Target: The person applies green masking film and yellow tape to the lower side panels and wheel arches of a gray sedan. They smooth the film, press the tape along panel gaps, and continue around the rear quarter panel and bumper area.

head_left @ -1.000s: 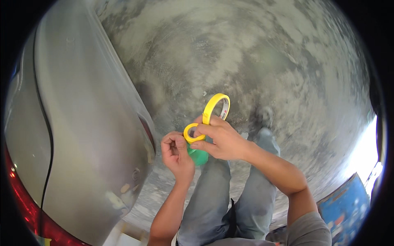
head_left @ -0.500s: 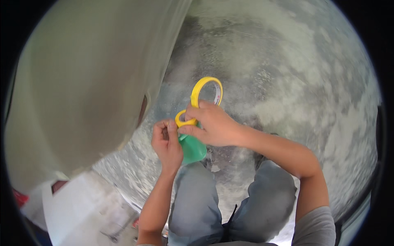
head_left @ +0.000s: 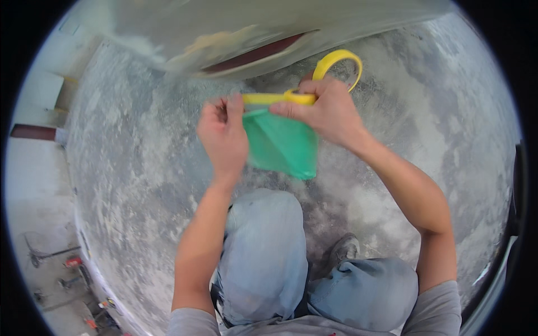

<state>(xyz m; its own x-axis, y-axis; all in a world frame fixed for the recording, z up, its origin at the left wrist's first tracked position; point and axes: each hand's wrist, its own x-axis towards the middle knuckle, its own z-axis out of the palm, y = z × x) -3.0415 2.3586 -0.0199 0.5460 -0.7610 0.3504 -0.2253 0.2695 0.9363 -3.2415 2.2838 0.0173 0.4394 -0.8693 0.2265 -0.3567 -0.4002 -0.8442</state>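
A short strip of yellow tape (head_left: 259, 98) is stretched between my two hands. Pinched in the fingertips of my left hand (head_left: 220, 137) is the strip's free end. My right hand (head_left: 334, 112) is closed on the small yellow tape roll (head_left: 302, 98), thumb towards me. A larger yellow tape roll (head_left: 330, 57) sticks up beyond the right hand's fingers, apparently hooked on them. Below the strip hangs a thin green sheet (head_left: 283, 147), blurred by motion, its upper edge along the tape. Whether it is stuck to the tape I cannot tell.
Across the far side runs a pale curved panel (head_left: 168, 33) with a long dark red slot (head_left: 258, 55). Beneath my bent knees (head_left: 260, 252) lies blotchy grey floor (head_left: 140, 162). Small tools and red items (head_left: 73, 261) lie at the lower left. A dark edge bounds the far right.
My view has turned, so the pale panel has shifted from the left to the far side. My hands have moved apart, drawing out tape, and the green sheet has spread wider.
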